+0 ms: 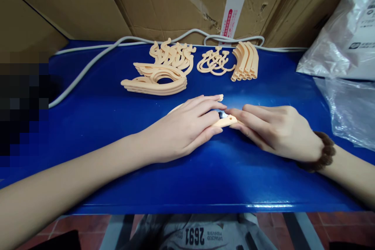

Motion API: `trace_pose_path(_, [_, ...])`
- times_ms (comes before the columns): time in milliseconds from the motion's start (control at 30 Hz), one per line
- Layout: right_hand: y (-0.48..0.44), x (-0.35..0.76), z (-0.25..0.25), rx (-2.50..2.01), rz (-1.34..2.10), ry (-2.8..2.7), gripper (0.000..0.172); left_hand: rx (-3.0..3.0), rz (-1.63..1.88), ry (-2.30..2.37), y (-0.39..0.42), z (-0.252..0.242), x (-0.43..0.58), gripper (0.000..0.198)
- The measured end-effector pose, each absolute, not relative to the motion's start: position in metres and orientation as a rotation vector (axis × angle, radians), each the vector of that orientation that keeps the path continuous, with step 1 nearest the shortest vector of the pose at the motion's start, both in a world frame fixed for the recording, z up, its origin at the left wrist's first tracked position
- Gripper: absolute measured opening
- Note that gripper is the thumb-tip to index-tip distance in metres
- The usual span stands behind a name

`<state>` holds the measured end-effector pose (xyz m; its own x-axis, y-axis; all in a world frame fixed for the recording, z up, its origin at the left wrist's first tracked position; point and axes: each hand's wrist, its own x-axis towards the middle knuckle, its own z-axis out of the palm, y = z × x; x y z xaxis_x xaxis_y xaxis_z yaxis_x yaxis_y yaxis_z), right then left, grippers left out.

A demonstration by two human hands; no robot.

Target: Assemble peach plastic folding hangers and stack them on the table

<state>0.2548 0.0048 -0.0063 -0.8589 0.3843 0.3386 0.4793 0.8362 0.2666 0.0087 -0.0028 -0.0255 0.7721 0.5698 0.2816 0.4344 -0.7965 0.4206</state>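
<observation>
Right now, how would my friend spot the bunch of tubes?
On the blue table, look near the back, before the cardboard box. The bunch of tubes is the rightmost cream pile. Its pieces lie side by side, unlike the tangled hooks to its left.

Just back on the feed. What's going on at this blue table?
A person's left hand holds a cream piece, partly hidden beneath it, over the blue table. The right hand has its fingertips at the piece's end, near a small hole. Beyond them lie stacked cream parts, hook-shaped pieces and curved lengths.
</observation>
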Motion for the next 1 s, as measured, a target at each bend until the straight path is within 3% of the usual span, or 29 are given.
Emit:
trace_pose_path(433, [0.0032,0.2534,0.0001,-0.544,-0.868,-2.707,0.025,2.638,0.519,0.773,-0.0041,-0.0247,0.0085,0.029])
trace_pose_path(1000, [0.005,0.2522,-0.0018,-0.595,-0.843,-2.736,0.035,2.671,0.487,0.797,-0.0019,-0.0259,0.0095,0.03])
